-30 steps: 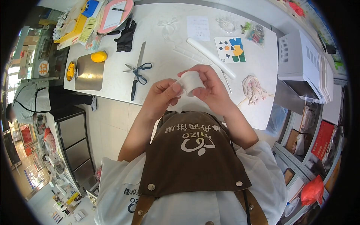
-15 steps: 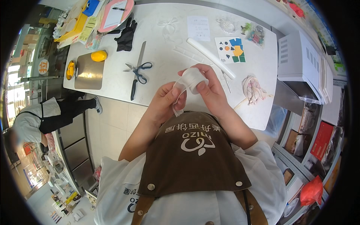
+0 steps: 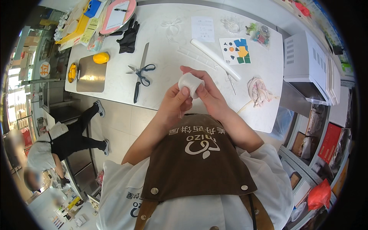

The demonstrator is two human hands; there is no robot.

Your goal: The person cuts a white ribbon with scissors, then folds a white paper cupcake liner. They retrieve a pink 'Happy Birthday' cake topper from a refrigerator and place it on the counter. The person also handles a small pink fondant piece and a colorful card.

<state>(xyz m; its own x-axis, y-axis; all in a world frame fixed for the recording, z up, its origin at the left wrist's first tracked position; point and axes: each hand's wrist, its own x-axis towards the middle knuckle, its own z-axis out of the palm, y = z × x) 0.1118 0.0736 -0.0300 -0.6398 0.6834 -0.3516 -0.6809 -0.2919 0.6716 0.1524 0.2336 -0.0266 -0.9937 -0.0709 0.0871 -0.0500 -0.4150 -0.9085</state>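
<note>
the left hand [image 3: 177, 102] and then the right hand [image 3: 209, 94] both hold the small white roll [image 3: 190, 83] in a closed grip, above the table [image 3: 172, 46] edge, just right of the scissors [image 3: 141, 74]. since a moment ago the loose strip hanging under it is gone. so the roll seems wound up now.
</note>
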